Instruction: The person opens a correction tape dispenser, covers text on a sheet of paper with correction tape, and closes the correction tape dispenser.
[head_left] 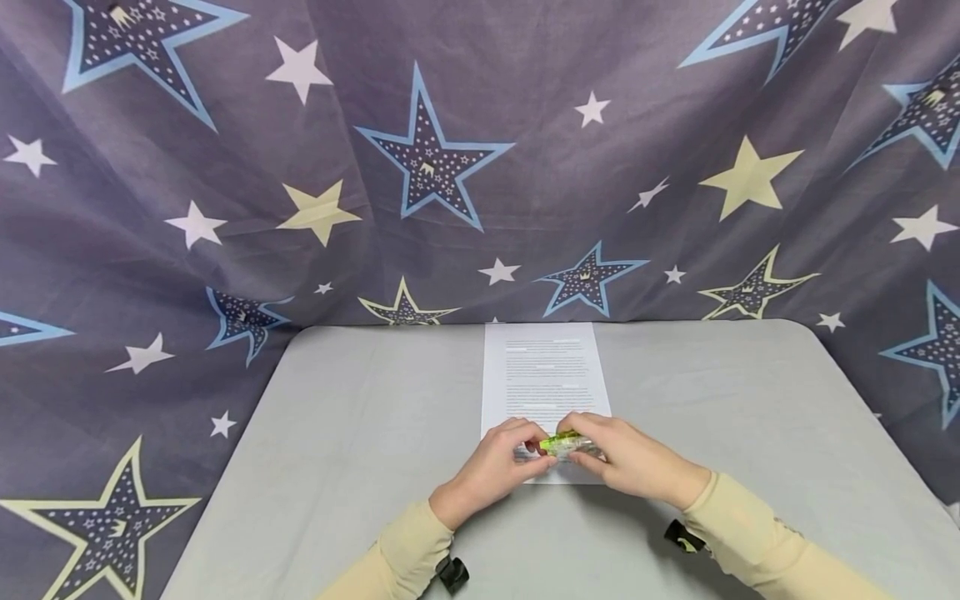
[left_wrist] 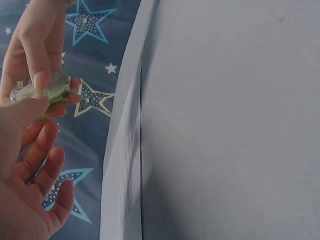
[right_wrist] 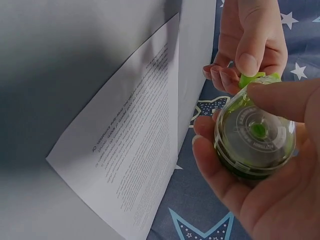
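A round correction tape dispenser (right_wrist: pixel 257 142) with a clear case and green parts is held between both hands above the lower part of a printed sheet (head_left: pixel 540 375). My right hand (head_left: pixel 637 458) grips its body, thumb on the near side and fingers around the other, as the right wrist view shows. At the dispenser's green end (right_wrist: pixel 250 79), my left hand (head_left: pixel 495 458) pinches with thumb and index finger. The left hand's other fingers (left_wrist: pixel 47 172) are loosely bent and off the dispenser. The fingers partly cover the tip in the head view.
The sheet lies on a grey-covered table (head_left: pixel 360 417), reaching its far edge. Several blank white strips (head_left: pixel 566 341) interrupt its printed lines. A dark star-patterned cloth (head_left: pixel 525 192) hangs behind and beside the table. Black wrist straps (head_left: pixel 452 575) show at the sleeves.
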